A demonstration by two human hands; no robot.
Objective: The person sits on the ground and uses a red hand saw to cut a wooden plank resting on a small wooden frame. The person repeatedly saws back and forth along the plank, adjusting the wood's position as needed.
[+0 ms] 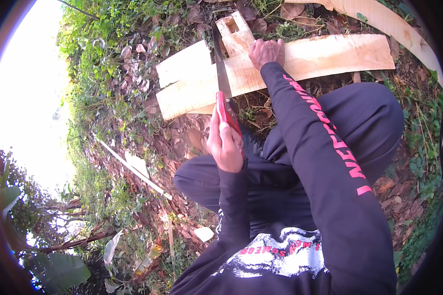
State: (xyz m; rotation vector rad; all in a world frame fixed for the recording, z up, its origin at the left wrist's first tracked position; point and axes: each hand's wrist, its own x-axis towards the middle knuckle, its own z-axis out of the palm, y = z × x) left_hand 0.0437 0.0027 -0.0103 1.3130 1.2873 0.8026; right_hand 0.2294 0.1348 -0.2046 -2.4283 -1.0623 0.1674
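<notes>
The left hand (225,142) is closed tight around the red handle (221,104) of a saw (223,78). The thumb lies along the handle. The blade points up and away from the person, and it goes across a long, pale board (330,55). I cannot tell how deep the blade sits in the wood. The board lies in front of the person's knees, near the ground, a little on a slant.

The right hand (267,53) is on the board, to the right of the blade. Its fingers are bent and close together. I cannot tell if they curl under the far edge.

A wood block (237,43) with a square hole in it is by the far side of the board, just left of the right hand. Left of the blade, a short flat piece of wood (182,65) is up against the board. Farther off, at the top right, is another long board (374,14).

The person squats in dark pants (359,110) and a dark shirt (275,250) with pink letters on the right sleeve. Brown leaves (197,138) and green plants (98,59) are all around. A thin pale stick (128,162) lies on the ground at the left.
</notes>
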